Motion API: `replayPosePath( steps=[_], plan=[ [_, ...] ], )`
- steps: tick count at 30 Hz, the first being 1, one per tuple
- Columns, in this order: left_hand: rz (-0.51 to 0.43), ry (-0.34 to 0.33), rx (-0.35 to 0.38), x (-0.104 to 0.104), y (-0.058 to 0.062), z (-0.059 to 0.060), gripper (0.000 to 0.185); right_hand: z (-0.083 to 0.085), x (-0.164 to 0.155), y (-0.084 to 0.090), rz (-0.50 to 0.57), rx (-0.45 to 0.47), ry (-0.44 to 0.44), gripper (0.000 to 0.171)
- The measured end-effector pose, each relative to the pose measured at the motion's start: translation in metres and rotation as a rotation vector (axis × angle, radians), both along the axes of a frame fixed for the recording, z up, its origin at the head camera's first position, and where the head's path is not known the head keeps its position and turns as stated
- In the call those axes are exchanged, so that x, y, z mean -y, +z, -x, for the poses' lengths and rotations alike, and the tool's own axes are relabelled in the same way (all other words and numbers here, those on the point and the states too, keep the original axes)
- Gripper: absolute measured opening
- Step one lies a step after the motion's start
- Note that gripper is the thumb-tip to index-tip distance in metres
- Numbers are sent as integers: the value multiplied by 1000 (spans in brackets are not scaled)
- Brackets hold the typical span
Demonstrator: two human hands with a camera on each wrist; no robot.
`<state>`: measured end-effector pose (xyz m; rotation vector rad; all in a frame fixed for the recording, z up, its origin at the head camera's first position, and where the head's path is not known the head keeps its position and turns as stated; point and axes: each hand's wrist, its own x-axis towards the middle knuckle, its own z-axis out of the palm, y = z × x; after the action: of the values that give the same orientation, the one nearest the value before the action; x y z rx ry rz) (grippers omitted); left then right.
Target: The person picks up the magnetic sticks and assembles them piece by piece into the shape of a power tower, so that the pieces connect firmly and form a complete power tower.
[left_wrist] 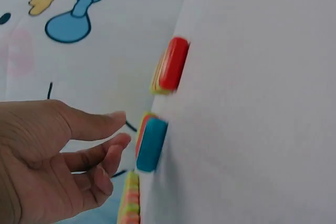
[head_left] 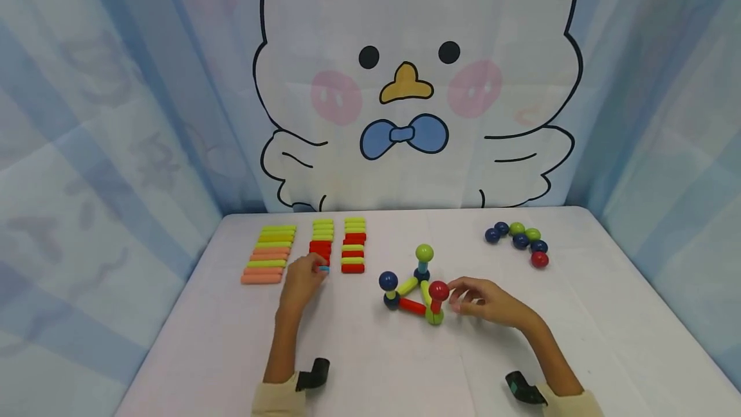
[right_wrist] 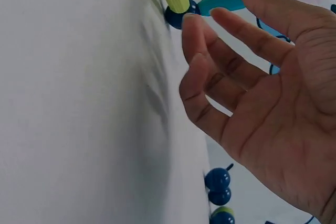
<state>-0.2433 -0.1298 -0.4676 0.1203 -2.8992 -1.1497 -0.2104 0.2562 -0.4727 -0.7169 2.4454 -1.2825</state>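
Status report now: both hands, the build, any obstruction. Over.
Left hand at blue stick, not gripping. Right hand beside build, empty. Build standing, three ball-topped posts up. No obstruction seen at blue stick.

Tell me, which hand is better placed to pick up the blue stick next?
Probably the left hand: its fingertips are right beside the blue stick, thumb and fingers slightly parted. The right hand is farther off, beside the red ball.
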Motion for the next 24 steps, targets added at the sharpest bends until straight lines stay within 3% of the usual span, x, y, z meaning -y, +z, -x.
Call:
replayPosePath(
  steps=[5, 9, 15, 18, 24],
  plan=[
    [220, 199, -100, 46, -4, -6, 20, -4, 11, -8, -82, 72, 16, 54],
    [341, 269, -115, 78, -8, -15, 22, -7, 24, -9, -140, 37, -22, 59],
    [313, 233, -76, 104, -12, -24, 28, -12, 42, -10, -203, -33, -88, 55],
    [274, 217, -60, 107, -14, -21, 30, -13, 48, -11, -233, -61, -138, 50],
    [194, 257, -17, 104, -17, -20, 35, -13, 56, -11, -265, -79, -203, 43]
  ],
)
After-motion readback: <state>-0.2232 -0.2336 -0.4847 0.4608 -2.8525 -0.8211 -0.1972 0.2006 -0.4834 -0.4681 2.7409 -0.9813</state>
